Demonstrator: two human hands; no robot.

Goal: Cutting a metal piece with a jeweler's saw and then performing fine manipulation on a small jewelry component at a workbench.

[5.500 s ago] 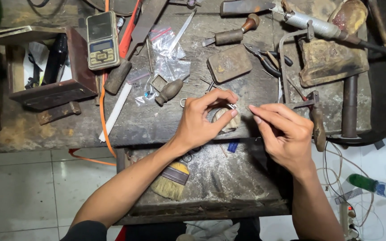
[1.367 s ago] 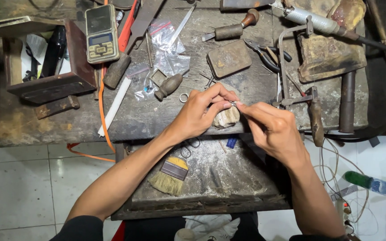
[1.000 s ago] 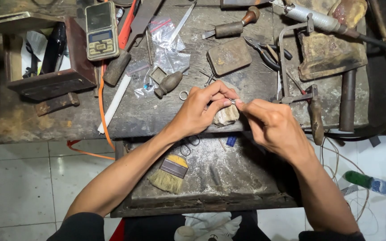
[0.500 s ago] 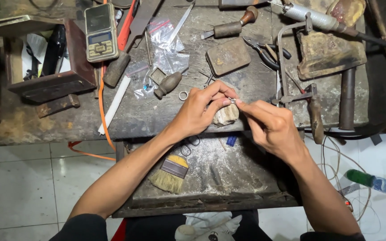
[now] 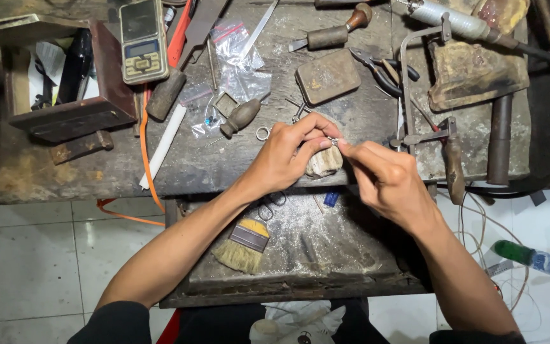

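Both hands met over the front edge of the desk, above a worn wooden peg that jutted out toward the person. The left hand had its thumb and forefinger pinched on a tiny silvery piece, held just over the top of the peg. The right hand came in from the other side, its fingertips closed tight and touching the same piece; whether it also held a thin tool could not be told. The piece was too small to make out its shape, so its long axis and heading stayed unclear. It sat right between the two sets of fingertips, roughly on the left-to-right line between the hands.

Near the left hand, a small metal ring lay on the desk, and beside that a stubby wooden-handled tool pointed with its handle toward the person's right. A clear plastic bag lay behind it. A pocket scale rested on a wooden box at the far left. To the right of the hands a saw frame lay with its handle toward the person. Below the desk edge an open drawer held a flat brush, bristles pointing down-left.
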